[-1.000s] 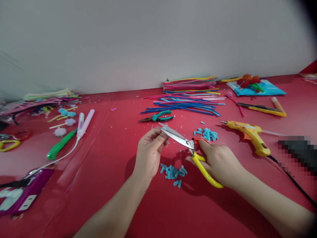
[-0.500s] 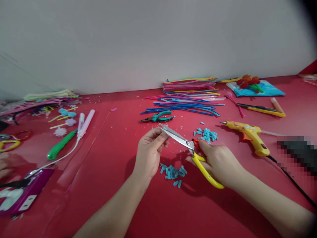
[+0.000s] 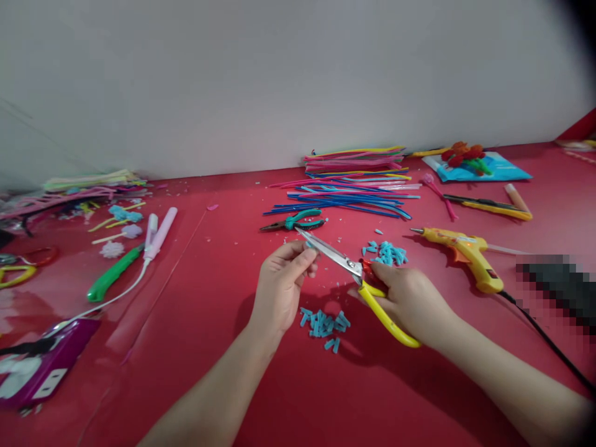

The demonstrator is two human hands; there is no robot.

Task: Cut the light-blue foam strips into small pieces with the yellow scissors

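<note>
My right hand (image 3: pixel 412 301) grips a pair of scissors (image 3: pixel 347 263) with one yellow and one red handle; the blades look nearly closed and point up and left. Between the thumb and fingers of my left hand (image 3: pixel 284 276) is a small light-blue piece (image 3: pixel 310 246), mostly hidden, right beside the blades. Below my hands lies a pile of short light-blue pieces (image 3: pixel 323 323). A second pile of blue pieces with pointed ends (image 3: pixel 390 253) rests just beyond my right hand. Teal-handled pliers (image 3: pixel 298 221) lie past the scissor tips.
Coloured pipe cleaners (image 3: pixel 349 202) are spread near the wall. To the right are a yellow glue gun (image 3: pixel 465 248), its cord, and a blue packet (image 3: pixel 505 167). On the left lie a green cutter (image 3: pixel 112 276), a pink hair straightener (image 3: pixel 159 236) and a purple box (image 3: pixel 56 360).
The scissor blades have shifted slightly up and left past my left fingertips, and look more closed. A person's hand at the far left edge has mostly moved out of view.
</note>
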